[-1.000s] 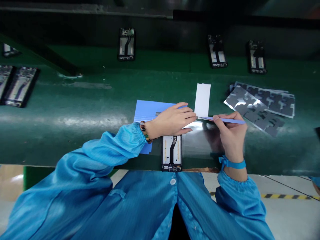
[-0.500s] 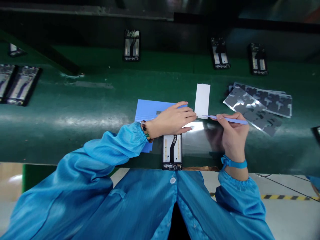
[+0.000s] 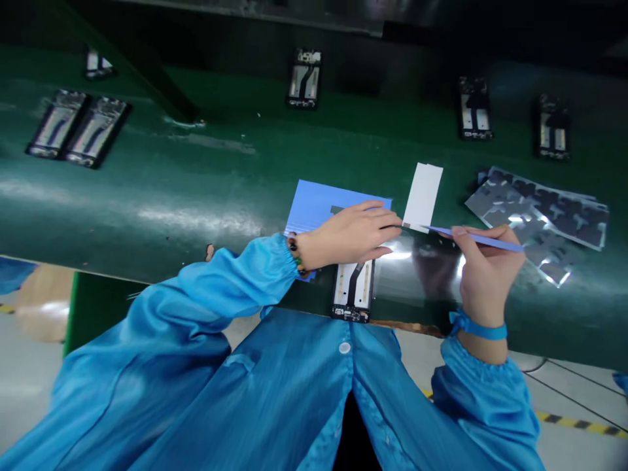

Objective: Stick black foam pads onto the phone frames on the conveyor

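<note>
My right hand (image 3: 490, 261) is closed on slim blue tweezers (image 3: 483, 239), whose points reach the lower end of a white paper strip (image 3: 422, 196). My left hand (image 3: 353, 235) is spread palm down over a blue sheet (image 3: 321, 201) and the top of an opened phone (image 3: 353, 288). Its fingertips come close to the strip's lower left corner, where a small dark piece (image 3: 406, 225) shows. Nothing can be seen held in the left fingers, though the palm side is hidden. The phone lies at the bench's front edge, its upper part covered by the hand.
Several grey die-cut sticker sheets (image 3: 554, 206) overlap right of the strip. More opened phones lie along the back, one in the middle (image 3: 304, 78), two at right (image 3: 474, 108), others at left (image 3: 95, 134). A dark post (image 3: 147, 78) meets the green bench (image 3: 220, 176).
The head view has turned, so the bench and its things sit farther right in the picture. Both hands keep nearly the same pose, the tweezers still at the strip's lower end.
</note>
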### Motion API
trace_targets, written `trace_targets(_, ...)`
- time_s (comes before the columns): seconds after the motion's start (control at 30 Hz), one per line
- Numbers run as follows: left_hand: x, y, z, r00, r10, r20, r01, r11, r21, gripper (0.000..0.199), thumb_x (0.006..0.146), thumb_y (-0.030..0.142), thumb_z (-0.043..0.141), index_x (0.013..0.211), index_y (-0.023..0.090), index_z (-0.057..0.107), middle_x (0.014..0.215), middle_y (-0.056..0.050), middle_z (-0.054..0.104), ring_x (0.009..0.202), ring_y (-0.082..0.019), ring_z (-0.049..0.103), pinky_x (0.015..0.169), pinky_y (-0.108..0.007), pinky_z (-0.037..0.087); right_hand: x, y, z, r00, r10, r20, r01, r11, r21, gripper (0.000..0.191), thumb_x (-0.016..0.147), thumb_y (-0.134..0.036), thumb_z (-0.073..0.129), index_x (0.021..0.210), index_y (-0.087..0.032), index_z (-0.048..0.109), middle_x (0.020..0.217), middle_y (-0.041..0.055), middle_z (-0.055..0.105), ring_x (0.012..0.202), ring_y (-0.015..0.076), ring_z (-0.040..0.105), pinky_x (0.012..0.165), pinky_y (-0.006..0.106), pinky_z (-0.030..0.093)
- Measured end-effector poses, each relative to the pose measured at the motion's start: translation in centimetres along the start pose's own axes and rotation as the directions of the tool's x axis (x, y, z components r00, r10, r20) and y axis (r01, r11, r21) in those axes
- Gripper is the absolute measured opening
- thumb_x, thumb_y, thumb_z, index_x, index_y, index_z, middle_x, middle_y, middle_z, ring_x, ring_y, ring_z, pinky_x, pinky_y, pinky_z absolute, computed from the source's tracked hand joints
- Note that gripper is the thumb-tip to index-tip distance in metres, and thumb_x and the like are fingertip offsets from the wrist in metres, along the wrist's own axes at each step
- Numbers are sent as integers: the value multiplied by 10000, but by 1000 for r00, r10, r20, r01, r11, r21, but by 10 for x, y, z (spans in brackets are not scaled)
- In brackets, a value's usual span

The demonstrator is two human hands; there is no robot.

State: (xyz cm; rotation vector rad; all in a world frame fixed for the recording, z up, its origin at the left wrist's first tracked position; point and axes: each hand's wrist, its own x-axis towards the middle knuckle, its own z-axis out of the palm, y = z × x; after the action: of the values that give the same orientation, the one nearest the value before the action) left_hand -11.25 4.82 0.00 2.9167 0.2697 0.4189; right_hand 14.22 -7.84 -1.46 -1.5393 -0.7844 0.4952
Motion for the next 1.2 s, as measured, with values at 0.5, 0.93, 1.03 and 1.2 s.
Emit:
trace_targets(0.5,22,-6,16,998,-27,64,28,1000,-12,452,1169,409,598,1520,142,694,1553,-128,733,1474,-301,663,1352,-496,389,9,14,7,995,87,59,-84,995,-49,496,771,-522,1027,842,-250,618,901,-4,792,883,217,808,915,412,689)
trace_targets(0.93,5,-2,10,999,-29,25,30,999,-43,422,1184,422,568,1490,161,698,1583,-127,708,1479,-279,660,1365,-498,384,-31,-8,-4,997,76,13,-77,988,135,451,795,-372,1015,819,-275,575,867,-45,807,832,199,813,970,429,692)
trace_targets(1.03,-11,2,8,999,-34,-21,33,997,-64,316,1174,359,578,1355,173,758,1454,-111,771,1374,-254,705,1326,-487,432,-41,-7,-3,996,95,3,-94,990,104,443,804,-385,1007,822,-265,581,887,-32,811,846,203,820,950,428,698)
trace_targets(1.2,-7,4,5,998,-55,4,55,996,-70,249,1147,317,615,1267,177,781,1371,-94,796,1291,-252,728,1298,-481,447,-5,6,8,998,12,-59,-5,993,121,452,785,-391,1018,834,-269,586,816,-44,746,842,237,839,973,472,716)
